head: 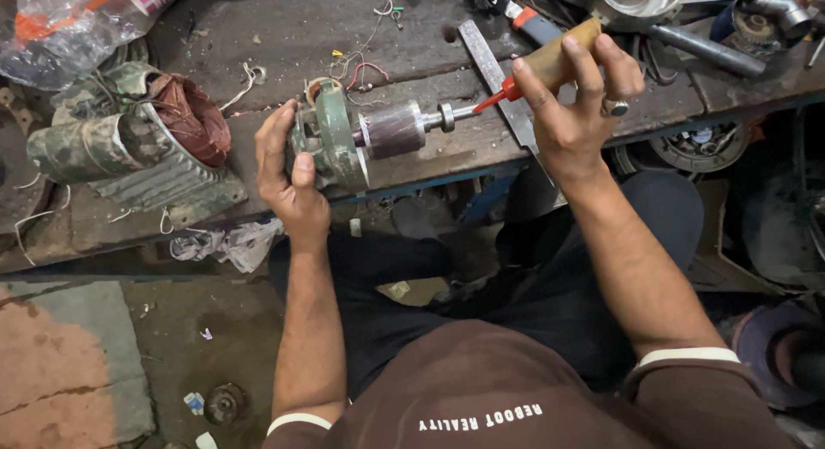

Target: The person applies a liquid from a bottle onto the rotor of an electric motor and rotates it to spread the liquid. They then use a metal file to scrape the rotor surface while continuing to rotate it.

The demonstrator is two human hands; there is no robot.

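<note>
Tabletop (361, 36): dark, worn wooden planks, oil-stained, scattered with loose wire ends (361, 71) and metal parts. Front edge runs diagonally across the view; below it, a dirty concrete floor (206, 329) with scraps and a reddish patch at left.

Left hand (288, 170): grip clamped on the green end housing (331, 140) of a small motor rotor assembly (391, 129), held at the tabletop's front edge, shaft pointing right.

Right hand (576, 97): grip closed around the tan handle of a screwdriver (541, 67); its red collar and tip meet the shaft end of the rotor.

Left of the hands: a green motor casing with copper windings (137, 144), lying on its side. Flat metal bar (503, 88) under the screwdriver. Far right: pipes and round housings (705, 19). Top left: a clear plastic bag (69, 24).
</note>
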